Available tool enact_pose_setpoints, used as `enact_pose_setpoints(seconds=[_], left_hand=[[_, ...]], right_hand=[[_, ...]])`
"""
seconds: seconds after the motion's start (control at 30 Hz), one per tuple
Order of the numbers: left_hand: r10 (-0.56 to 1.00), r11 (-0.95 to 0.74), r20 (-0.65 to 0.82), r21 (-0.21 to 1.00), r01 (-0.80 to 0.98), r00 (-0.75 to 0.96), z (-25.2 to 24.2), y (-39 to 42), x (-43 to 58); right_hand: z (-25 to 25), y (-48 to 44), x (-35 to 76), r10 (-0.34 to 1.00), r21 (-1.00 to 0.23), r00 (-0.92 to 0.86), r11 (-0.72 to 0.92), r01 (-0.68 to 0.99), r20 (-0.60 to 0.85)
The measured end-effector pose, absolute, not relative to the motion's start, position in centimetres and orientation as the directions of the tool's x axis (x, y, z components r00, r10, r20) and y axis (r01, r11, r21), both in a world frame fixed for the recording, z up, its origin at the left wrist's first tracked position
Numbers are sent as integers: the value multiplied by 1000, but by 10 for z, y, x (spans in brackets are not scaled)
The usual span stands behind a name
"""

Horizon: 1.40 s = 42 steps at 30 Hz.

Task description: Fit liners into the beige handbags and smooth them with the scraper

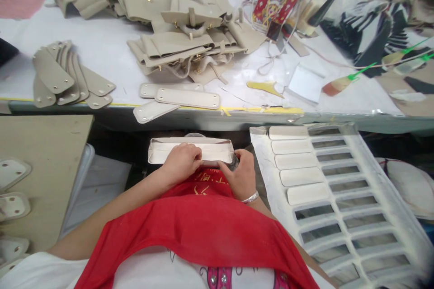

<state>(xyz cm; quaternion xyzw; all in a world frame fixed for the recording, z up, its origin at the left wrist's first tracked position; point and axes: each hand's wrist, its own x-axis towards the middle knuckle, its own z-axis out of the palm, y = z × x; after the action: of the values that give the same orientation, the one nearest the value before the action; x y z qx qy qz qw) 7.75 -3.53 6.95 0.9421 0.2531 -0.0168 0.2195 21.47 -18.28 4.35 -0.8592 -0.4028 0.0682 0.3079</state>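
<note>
Both my hands hold a long cream leather panel (162, 150) with folded edges, just above my lap and red apron (203, 230). My left hand (181, 162) lies curled over its middle, fingers pressed on the near edge. My right hand (241, 175), with a silver bracelet at the wrist, pinches the panel's right end. Flat cream strips (186, 98) lie on the table edge just beyond.
A white slotted rack (342, 198) at my right carries several cream strips in its upper slots. A fan of beige tabs (68, 79) lies at the left of the white table, piles of beige leather parts (183, 31) at the back. A plywood board (40, 162) with pieces sits left.
</note>
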Motion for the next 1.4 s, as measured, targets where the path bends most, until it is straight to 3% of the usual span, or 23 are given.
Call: enact_pose_setpoints(seconds=[0.1, 0.2, 0.27, 0.43, 0.57, 0.83, 1.0, 1.17, 1.4], left_hand=[[461, -765, -163, 425, 484, 872, 72, -34, 78], [449, -761, -170, 441, 475, 877, 73, -33, 76], [444, -766, -160, 442, 467, 881, 72, -33, 75], [440, -773, -135, 446, 451, 888, 67, -32, 70], [435, -771, -141, 452, 448, 890, 66, -30, 68], [402, -788, -181, 429, 440, 897, 69, -29, 67], [502, -788, -148, 327, 521, 852, 70, -18, 57], [376, -794, -135, 463, 394, 917, 65, -3, 34], [387, -834, -152, 362, 416, 909, 64, -8, 33]], right_hand=[[42, -183, 219, 678, -642, 693, -650, 407, -247], [42, -179, 218, 593, -642, 450, -765, 58, -667], [44, -175, 214, 537, -603, 309, -777, -182, -785], [53, -167, 202, 490, -520, 211, -667, -533, -846], [58, -160, 194, 444, -433, 169, -602, -671, -880], [59, -142, 181, 406, -357, 113, -596, -719, -907], [55, -136, 172, 422, -381, 141, -563, -734, -896], [58, -129, 163, 398, -403, 201, -533, -743, -895], [59, -122, 150, 400, -406, 208, -515, -755, -893]])
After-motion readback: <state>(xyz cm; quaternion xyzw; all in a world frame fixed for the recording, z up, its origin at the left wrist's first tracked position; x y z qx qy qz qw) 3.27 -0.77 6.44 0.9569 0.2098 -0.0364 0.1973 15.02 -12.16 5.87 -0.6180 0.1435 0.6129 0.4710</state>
